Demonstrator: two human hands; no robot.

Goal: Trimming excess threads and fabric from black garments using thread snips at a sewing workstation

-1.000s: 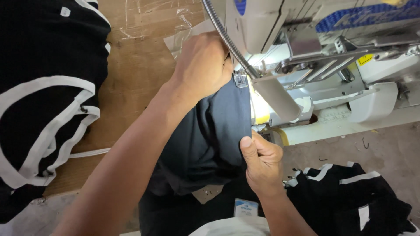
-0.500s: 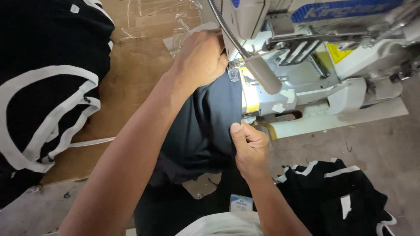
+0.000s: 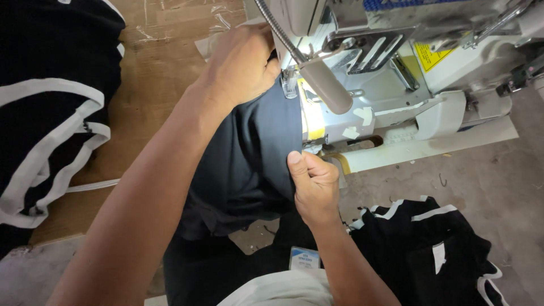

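Observation:
A dark navy fabric piece (image 3: 249, 164) lies over the arm of a white industrial sewing machine (image 3: 396, 85). My left hand (image 3: 241, 65) rests on the far end of the fabric, fingers curled over it beside the needle area. My right hand (image 3: 311, 184) pinches the fabric's right edge near the machine's base, thumb on top. The needle itself is hidden behind a flexible lamp arm (image 3: 317, 79).
A pile of black garments with white trim (image 3: 51, 113) lies on the wooden table (image 3: 153, 73) at left. More black pieces with white stripes (image 3: 430, 243) sit low at right. A badge (image 3: 304, 259) hangs at my chest. Grey floor (image 3: 481, 181) shows at right.
My view has shifted so the machine sits further right and lower. My right hand slid up along the fabric edge toward the machine; my left hand stays on the fabric.

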